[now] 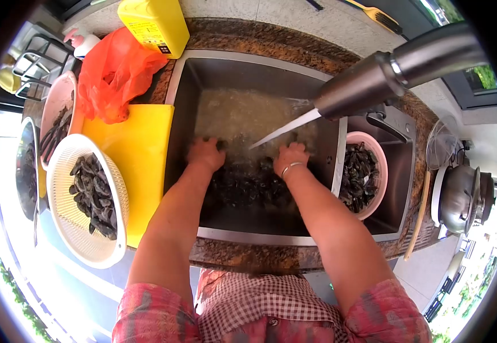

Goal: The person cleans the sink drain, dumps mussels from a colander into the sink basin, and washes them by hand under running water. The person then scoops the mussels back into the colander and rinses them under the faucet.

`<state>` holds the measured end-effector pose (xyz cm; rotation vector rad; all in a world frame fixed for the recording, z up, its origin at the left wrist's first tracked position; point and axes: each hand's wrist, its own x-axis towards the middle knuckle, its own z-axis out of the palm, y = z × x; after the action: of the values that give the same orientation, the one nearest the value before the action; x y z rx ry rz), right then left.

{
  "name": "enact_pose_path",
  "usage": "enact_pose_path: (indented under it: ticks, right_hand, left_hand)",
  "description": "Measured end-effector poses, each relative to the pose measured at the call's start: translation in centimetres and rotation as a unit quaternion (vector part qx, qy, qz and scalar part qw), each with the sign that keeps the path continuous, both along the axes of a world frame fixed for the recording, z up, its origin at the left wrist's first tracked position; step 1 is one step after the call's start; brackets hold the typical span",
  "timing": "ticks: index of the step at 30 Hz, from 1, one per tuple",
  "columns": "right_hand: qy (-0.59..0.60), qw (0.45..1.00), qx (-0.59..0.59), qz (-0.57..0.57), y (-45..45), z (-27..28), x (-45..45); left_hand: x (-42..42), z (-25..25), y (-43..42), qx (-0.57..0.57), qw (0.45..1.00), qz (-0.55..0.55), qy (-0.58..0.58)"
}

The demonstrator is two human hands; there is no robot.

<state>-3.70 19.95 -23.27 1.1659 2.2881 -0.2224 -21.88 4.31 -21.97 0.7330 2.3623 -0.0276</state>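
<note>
A heap of dark mussels (251, 186) lies under murky water in the large steel sink (248, 231). My left hand (206, 153) is at the far left edge of the heap, its fingers smeared and partly lost in the water. On the other side, my right hand (292, 155), with a bracelet at the wrist, rests palm down with fingers apart, its fingertips hidden near the mussels. A stream of water runs between the hands from the dark faucet (354, 86).
Right, a pink basket (383, 171) of mussels sits in the small basin. Left are a yellow cutting board (151, 154), a white colander (82, 251) of mussels, a red plastic bag (117, 68) and a yellow bottle (154, 26). Steel pots (457, 197) stand far right.
</note>
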Motion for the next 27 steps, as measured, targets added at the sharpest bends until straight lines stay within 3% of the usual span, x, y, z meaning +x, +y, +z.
enact_pose_path:
  ticks: [4, 7, 8, 10, 11, 14, 17, 20, 21, 22, 23, 24, 26, 27]
  right_hand:
    - [0.001, 0.970, -0.216, -0.110, -3.3, 1.7, 1.1]
    - [0.054, 0.922, -0.336, -0.185, -5.5, -4.6, 1.8]
    - [0.117, 0.874, -0.391, -0.265, -5.9, -4.2, 1.7]
    - [0.235, 0.736, -0.483, -0.413, -7.0, -3.4, 1.7]
    - [0.272, 0.605, -0.551, -0.507, -7.0, -5.5, 1.7]
    - [0.297, 0.471, -0.571, -0.603, -7.3, -4.1, 1.0]
    - [0.338, 0.483, -0.515, -0.622, -7.3, 2.7, 0.0]
    - [0.419, 0.468, -0.472, -0.618, -7.6, 5.5, -0.3]
    - [0.451, 0.468, -0.462, -0.603, -7.7, 6.4, -0.1]
    - [0.465, 0.474, -0.428, -0.613, -8.2, 9.8, -0.5]
    - [0.481, 0.506, -0.402, -0.592, -8.6, 11.2, -0.5]
    - [0.510, 0.492, -0.414, -0.571, -8.8, 10.1, -0.6]
    - [0.477, 0.517, -0.430, -0.566, -9.1, 10.5, -0.5]
    - [0.492, 0.492, -0.438, -0.569, -9.7, 10.8, -0.6]
  left_hand:
    - [1.7, -4.8, -2.7, -0.040, 0.987, 0.068, -0.140]
    - [4.2, -6.9, -2.9, 0.008, 0.965, 0.111, -0.236]
    - [5.3, -7.1, -2.4, 0.040, 0.955, 0.131, -0.263]
    - [6.8, -6.1, -1.0, 0.070, 0.862, 0.266, -0.426]
    - [7.2, -5.3, -0.4, 0.086, 0.798, 0.329, -0.497]
    - [8.3, -3.4, 0.3, 0.141, 0.751, 0.384, -0.519]
    - [8.0, 1.6, 1.7, 0.139, 0.765, 0.432, -0.456]
    - [8.9, 6.4, 1.3, 0.327, 0.765, 0.375, -0.409]
    - [9.0, 8.1, 1.2, 0.369, 0.788, 0.348, -0.348]
    - [9.1, 9.3, 1.0, 0.400, 0.793, 0.326, -0.325]
    - [9.6, 9.4, 0.9, 0.440, 0.799, 0.310, -0.269]
    - [9.6, 10.4, 0.6, 0.441, 0.796, 0.319, -0.265]
    - [9.7, 6.1, 0.4, 0.445, 0.778, 0.335, -0.290]
    - [9.9, 7.1, -0.2, 0.440, 0.796, 0.309, -0.278]
